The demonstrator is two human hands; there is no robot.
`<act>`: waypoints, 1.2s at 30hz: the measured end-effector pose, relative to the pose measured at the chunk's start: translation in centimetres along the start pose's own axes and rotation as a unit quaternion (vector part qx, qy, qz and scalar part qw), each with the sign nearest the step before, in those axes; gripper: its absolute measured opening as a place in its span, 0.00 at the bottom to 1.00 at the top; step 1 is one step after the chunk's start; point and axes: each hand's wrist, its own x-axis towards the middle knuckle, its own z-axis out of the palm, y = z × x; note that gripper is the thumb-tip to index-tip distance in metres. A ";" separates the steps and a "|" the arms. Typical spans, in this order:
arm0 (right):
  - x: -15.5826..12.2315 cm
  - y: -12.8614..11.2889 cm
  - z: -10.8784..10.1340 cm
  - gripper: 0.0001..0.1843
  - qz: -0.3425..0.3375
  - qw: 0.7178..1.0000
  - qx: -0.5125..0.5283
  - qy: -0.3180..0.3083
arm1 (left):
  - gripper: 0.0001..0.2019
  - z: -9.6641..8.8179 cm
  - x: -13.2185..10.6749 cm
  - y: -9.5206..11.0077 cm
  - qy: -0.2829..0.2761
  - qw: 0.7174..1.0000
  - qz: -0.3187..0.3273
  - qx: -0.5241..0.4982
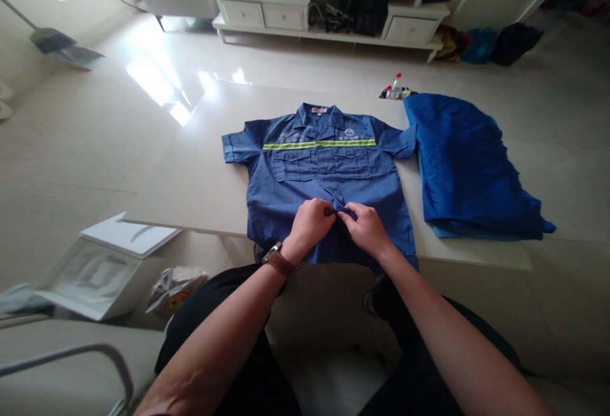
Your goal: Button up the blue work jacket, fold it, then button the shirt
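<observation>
A blue short-sleeved work shirt point(290, 203) lies front up on the white table point(190, 181), collar pointing away from me. A yellow-green stripe crosses its chest above two flap pockets. My left hand point(312, 222), with a watch point(280, 258) on the wrist, pinches the front placket low on the shirt. Right beside it, my right hand point(365, 225) also pinches the placket, and the fingertips of both hands nearly meet. Any button between the fingers is hidden. The shirt's lower hem hangs over the near table edge.
Folded blue cloth point(471, 168) lies at the table's right end, touching the shirt's sleeve. Bottles with red caps point(396, 89) show beyond the far edge. A white box point(109, 270) and a plastic bag point(176, 286) stand at the lower left. A white cabinet point(262, 16) is across the room.
</observation>
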 end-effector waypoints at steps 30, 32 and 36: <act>-0.2 0.0 0.0 0.11 -0.010 0.998 0.067 0.019 | 0.09 -0.1 -0.8 0.8 0.024 0.994 0.000 0.103; -0.2 0.0 0.0 0.11 -0.011 0.998 0.067 0.018 | 0.09 -0.2 -0.8 0.8 0.021 0.994 -0.003 0.103; -0.3 0.0 0.1 0.11 -0.012 0.998 0.064 0.016 | 0.09 -0.4 -0.8 0.9 0.015 0.995 -0.009 0.101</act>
